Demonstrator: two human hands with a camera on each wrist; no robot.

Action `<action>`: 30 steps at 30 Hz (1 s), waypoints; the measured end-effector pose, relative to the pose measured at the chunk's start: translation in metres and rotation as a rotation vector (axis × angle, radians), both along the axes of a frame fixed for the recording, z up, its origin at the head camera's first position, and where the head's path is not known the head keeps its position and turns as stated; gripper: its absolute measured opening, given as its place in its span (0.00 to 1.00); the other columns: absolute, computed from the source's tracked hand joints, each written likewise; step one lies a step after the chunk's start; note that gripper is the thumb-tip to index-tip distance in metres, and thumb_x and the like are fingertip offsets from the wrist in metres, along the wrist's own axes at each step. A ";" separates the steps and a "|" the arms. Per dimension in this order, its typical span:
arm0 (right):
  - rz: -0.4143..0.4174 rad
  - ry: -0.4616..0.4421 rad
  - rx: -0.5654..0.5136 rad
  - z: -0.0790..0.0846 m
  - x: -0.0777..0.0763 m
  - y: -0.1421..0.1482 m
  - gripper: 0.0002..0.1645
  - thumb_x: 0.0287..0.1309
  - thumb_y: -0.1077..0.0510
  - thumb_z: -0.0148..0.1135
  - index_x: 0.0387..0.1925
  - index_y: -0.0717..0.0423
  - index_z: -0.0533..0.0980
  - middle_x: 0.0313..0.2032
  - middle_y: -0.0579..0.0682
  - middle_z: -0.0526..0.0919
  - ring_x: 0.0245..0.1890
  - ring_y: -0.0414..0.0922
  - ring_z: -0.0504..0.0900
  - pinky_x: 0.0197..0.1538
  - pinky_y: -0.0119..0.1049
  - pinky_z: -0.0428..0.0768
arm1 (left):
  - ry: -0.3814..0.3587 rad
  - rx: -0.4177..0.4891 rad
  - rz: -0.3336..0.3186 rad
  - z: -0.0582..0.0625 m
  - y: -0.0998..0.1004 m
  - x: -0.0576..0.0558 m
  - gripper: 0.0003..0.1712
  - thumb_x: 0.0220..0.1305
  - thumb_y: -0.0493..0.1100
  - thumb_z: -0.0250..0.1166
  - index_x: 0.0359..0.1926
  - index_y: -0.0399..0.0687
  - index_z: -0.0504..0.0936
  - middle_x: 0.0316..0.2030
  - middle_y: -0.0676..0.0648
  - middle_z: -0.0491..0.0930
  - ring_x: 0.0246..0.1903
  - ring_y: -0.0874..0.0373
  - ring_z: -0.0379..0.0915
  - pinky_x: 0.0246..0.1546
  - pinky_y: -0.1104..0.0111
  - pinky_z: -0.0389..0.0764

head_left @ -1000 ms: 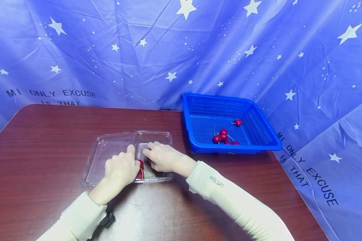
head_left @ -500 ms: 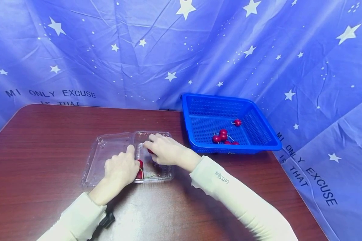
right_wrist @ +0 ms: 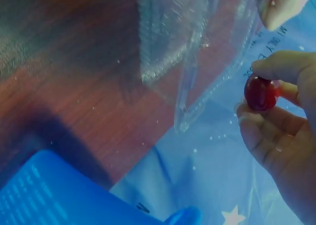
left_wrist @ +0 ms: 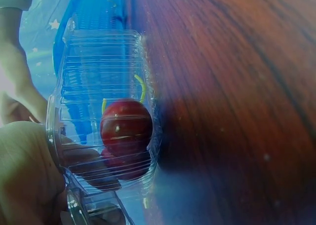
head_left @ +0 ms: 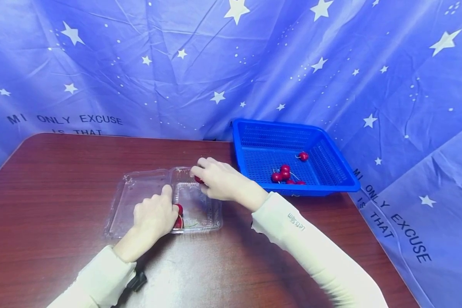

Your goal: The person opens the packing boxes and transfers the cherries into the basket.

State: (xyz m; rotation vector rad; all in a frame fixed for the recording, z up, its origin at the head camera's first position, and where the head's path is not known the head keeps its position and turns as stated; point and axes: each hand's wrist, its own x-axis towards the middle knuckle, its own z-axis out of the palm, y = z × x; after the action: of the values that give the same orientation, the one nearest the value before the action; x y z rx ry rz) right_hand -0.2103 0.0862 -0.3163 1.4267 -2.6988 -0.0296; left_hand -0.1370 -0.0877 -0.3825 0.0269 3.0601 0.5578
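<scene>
Two hands work at a clear clamshell box point(head_left: 169, 201) lying open on the brown table point(head_left: 61, 171). The right hand point(head_left: 219, 182) hovers over the far edge of the box's tray and pinches one red cherry point(right_wrist: 260, 92) between thumb and fingertips; in the head view only a sliver of that cherry point(head_left: 198, 180) shows under the fingers. The left hand point(head_left: 154, 216) rests on the near part of the box where lid and tray meet, fingers curled over the plastic and thumb stretched along the ridge, gripping it against the table. Just beside that hand, inside the tray's near corner, lie more cherries point(head_left: 178, 216); the left wrist view shows one round red cherry point(left_wrist: 126, 123) pressed against the ribbed clear wall, with another under it and green stems behind.

To the right, well apart from the box, a blue basket point(head_left: 331, 175) sits at the table's far right edge. It holds a small cluster of cherries point(head_left: 284, 173) and one single cherry point(head_left: 303, 156) farther back. A blue star-printed cloth point(head_left: 177, 64) hangs behind everything.
</scene>
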 end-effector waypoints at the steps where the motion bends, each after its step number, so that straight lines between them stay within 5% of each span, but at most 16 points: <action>1: -0.004 0.001 -0.005 0.002 -0.001 0.001 0.15 0.50 0.60 0.66 0.43 0.55 0.78 0.36 0.52 0.79 0.38 0.49 0.77 0.37 0.42 0.83 | 0.000 0.001 0.001 0.000 0.000 0.000 0.13 0.60 0.45 0.56 0.35 0.38 0.66 0.25 0.30 0.82 0.25 0.32 0.79 0.19 0.45 0.74; 30: -0.175 0.006 -0.113 0.054 -0.029 0.043 0.15 0.56 0.60 0.60 0.47 0.55 0.78 0.41 0.54 0.80 0.39 0.50 0.77 0.40 0.48 0.80 | 0.007 -0.005 -0.004 0.000 0.000 0.000 0.13 0.60 0.44 0.55 0.35 0.38 0.65 0.24 0.31 0.82 0.24 0.33 0.79 0.19 0.46 0.74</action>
State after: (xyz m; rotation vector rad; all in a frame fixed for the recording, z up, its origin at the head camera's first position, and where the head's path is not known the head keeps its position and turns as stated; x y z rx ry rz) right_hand -0.2394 0.1290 -0.2619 1.1557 -2.7631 0.1046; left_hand -0.1371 -0.0875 -0.3830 0.0351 3.0670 0.5510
